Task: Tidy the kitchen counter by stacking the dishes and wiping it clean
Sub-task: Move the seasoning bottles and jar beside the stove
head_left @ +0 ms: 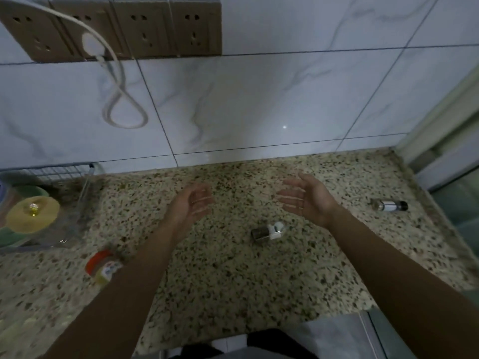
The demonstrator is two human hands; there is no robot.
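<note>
- Hands are both empty: the left hand (190,206) and the right hand (304,200) hover over the counter (233,281), palms turned toward each other, fingers loosely spread.
- The dishes (32,215), a yellow one over green ones, sit in the wire rack (64,172) at the far left edge, well apart from both hands, and look already piled.
- Three small containers lie on their sides on the stone: a white-capped jar (268,231) just below and between the hands, a dark-capped bottle (390,205) toward the right corner, and a red-capped bottle (103,265) beside the left forearm.
- The step in hand appears to be clearing the surface before wiping. Standing each container upright and grouping them near the wall would leave one open stretch.
- The jar may roll, so gripping its body rather than its cap seems safer.
- No cloth is in view.
</note>
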